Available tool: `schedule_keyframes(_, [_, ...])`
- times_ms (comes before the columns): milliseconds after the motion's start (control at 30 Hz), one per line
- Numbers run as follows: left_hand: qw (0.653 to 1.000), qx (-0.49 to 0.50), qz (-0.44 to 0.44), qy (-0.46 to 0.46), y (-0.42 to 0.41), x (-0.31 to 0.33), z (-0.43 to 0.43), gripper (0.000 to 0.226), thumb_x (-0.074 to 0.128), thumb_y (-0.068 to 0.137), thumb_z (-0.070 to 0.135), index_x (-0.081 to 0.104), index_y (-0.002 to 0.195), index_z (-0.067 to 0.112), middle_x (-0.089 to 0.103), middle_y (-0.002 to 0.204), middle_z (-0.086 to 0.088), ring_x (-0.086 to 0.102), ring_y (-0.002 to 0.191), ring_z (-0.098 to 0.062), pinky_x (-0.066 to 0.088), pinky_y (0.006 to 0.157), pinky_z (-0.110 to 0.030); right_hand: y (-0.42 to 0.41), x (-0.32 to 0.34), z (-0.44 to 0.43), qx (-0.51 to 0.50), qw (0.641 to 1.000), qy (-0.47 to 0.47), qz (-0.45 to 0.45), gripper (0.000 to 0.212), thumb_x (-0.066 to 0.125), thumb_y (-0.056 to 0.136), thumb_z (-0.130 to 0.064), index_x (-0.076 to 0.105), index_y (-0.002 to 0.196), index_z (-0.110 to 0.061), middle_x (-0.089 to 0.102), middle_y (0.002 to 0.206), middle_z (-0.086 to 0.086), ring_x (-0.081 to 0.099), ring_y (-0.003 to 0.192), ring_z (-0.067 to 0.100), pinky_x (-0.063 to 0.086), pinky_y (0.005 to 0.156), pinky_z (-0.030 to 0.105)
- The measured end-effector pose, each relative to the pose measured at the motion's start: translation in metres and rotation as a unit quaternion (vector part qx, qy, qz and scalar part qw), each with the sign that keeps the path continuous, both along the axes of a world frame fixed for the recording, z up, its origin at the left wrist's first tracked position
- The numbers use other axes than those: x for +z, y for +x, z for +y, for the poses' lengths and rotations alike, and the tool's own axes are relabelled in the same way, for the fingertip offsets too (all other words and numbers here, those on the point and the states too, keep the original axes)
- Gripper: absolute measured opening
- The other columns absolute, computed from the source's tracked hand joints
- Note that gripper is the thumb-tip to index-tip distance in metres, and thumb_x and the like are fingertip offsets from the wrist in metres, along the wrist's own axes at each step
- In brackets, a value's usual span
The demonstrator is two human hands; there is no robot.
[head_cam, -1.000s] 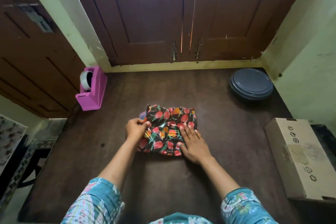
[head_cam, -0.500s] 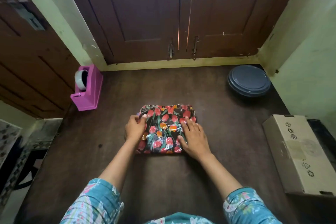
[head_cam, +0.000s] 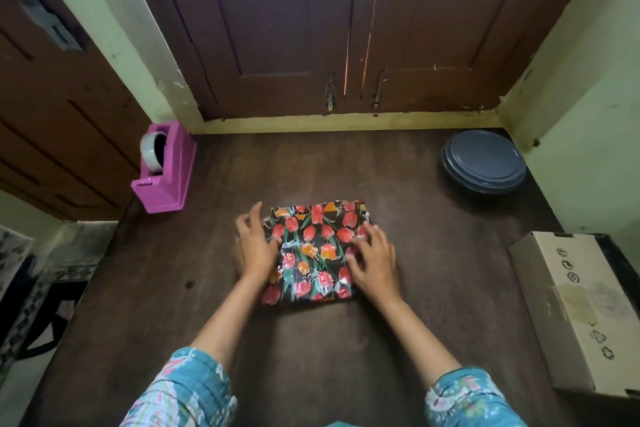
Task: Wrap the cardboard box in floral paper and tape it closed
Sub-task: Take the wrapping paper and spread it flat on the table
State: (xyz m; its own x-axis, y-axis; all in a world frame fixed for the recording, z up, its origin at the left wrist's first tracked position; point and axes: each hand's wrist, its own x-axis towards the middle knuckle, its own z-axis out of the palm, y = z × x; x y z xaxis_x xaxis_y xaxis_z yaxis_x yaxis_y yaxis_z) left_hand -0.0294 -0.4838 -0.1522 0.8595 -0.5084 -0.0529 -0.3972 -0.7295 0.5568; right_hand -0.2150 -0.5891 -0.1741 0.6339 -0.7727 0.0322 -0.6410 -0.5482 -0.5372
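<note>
Left hand (head_cam: 254, 244) now off one wrapped box (head_cam: 313, 250), fingers spread; right hand (head_cam: 372, 260) flat, perhaps pressing.

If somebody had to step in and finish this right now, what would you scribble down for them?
Left hand: open, fingers spread, at the left edge of the wrapped box.
Right hand: open, resting flat on the parcel's right side.
The parcel lies flat mid-table, paper covering all that shows. Tape dispenser stands at the far left; a plain cardboard box lies at the right, a blue lid far right.
Done: wrapping looks complete from above.
Left: check the ends and underside, which are hidden; tape any loose flap.
</note>
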Motion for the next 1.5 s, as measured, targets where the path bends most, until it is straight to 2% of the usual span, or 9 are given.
schedule_keyframes(100, [0.977,-0.165,-0.127,0.042,0.001,0.002,-0.003,0.066,0.062,0.084,0.005,0.037,0.142,0.026,0.031,0.15,-0.008,0.035,0.134,-0.026,0.025,0.111,-0.042,0.012,0.014,-0.017,-0.086,0.994,0.06,-0.018,0.05,0.059,0.087,-0.015,0.045,0.135,-0.009,0.035,0.147,0.012,0.031,0.136,0.028,0.023,0.112,0.04])
schedule_keyframes(200, [0.95,-0.273,-0.064,0.137,0.003,0.003,-0.011,0.059,0.056,0.091,0.032,0.032,0.145,0.027,0.03,0.152,-0.001,0.027,0.139,-0.018,0.016,0.115,-0.037,0.022,0.021,-0.031,-0.094,0.985,0.146,0.001,0.061,0.057,0.089,-0.013,0.031,0.144,-0.008,0.038,0.144,0.012,0.037,0.132,0.027,0.029,0.108,0.032])
schedule_keyframes(367, [0.945,-0.272,-0.04,0.179,0.009,0.001,-0.019,0.057,0.051,0.092,0.042,0.034,0.143,0.025,0.041,0.145,-0.002,0.036,0.134,-0.02,0.023,0.112,-0.041,0.023,0.025,-0.035,-0.103,0.99,0.092,-0.005,0.045,0.064,0.084,-0.011,0.053,0.127,-0.018,0.053,0.121,0.005,0.05,0.115,0.021,0.04,0.095,0.03])
schedule_keyframes(700, [0.93,-0.299,-0.08,0.198,0.014,0.015,-0.032,0.045,0.071,0.076,0.04,0.052,0.112,0.02,0.047,0.116,-0.004,0.043,0.112,-0.023,0.034,0.097,-0.038,0.021,0.034,-0.022,-0.044,0.998,0.023,-0.027,0.025,0.058,0.075,0.003,0.046,0.081,-0.019,0.052,0.088,-0.001,0.053,0.085,0.019,0.034,0.066,0.024])
schedule_keyframes(867, [0.932,-0.342,0.106,0.048,0.021,0.038,-0.038,0.026,0.068,0.082,0.029,0.06,0.102,0.015,0.058,0.107,0.0,0.056,0.099,-0.018,0.047,0.086,-0.033,0.015,0.042,-0.025,-0.056,0.985,0.123,-0.106,0.033,0.051,0.075,0.0,0.037,0.064,-0.027,0.067,0.084,0.007,0.063,0.09,0.028,0.05,0.075,0.041])
schedule_keyframes(1067, [0.951,-0.287,0.103,-0.047,0.023,0.047,-0.051,0.02,0.06,0.086,0.035,0.064,0.102,0.024,0.059,0.108,0.002,0.054,0.109,-0.016,0.04,0.094,-0.029,0.007,0.056,-0.024,-0.016,0.976,0.175,-0.124,0.03,0.047,0.081,0.001,0.035,0.068,-0.023,0.069,0.102,0.007,0.057,0.115,0.013,0.046,0.084,0.034])
schedule_keyframes(1200, [0.934,-0.312,0.174,-0.009,0.023,0.055,-0.056,0.065,0.071,0.074,0.053,0.044,0.129,0.034,0.053,0.124,0.007,0.048,0.117,-0.013,0.037,0.105,-0.04,0.002,0.064,-0.022,0.017,0.978,0.163,-0.129,0.033,0.044,0.079,0.005,0.035,0.07,-0.025,0.067,0.109,0.006,0.051,0.119,0.007,0.042,0.083,0.026])
schedule_keyframes(1367, [0.907,-0.36,0.218,0.011,0.024,0.069,-0.061,0.03,0.069,0.082,0.039,0.06,0.074,0.011,0.059,0.071,-0.005,0.055,0.068,-0.018,0.041,0.065,-0.032,-0.001,0.067,-0.019,0.025,0.986,0.104,-0.124,0.038,0.047,0.076,0.007,0.045,0.082,-0.03,0.066,0.112,0.003,0.057,0.116,0.016,0.047,0.09,0.032])
schedule_keyframes(1500, [0.917,-0.348,0.194,0.007,0.02,0.07,-0.062,0.036,0.062,0.088,0.038,0.063,0.078,0.004,0.064,0.074,-0.012,0.056,0.069,-0.015,0.04,0.061,-0.028,0.004,0.071,-0.016,0.033,0.999,-0.032,-0.023,0.046,0.06,0.075,-0.01,0.058,0.118,-0.026,0.068,0.11,-0.005,0.061,0.105,0.02,0.045,0.087,0.033])
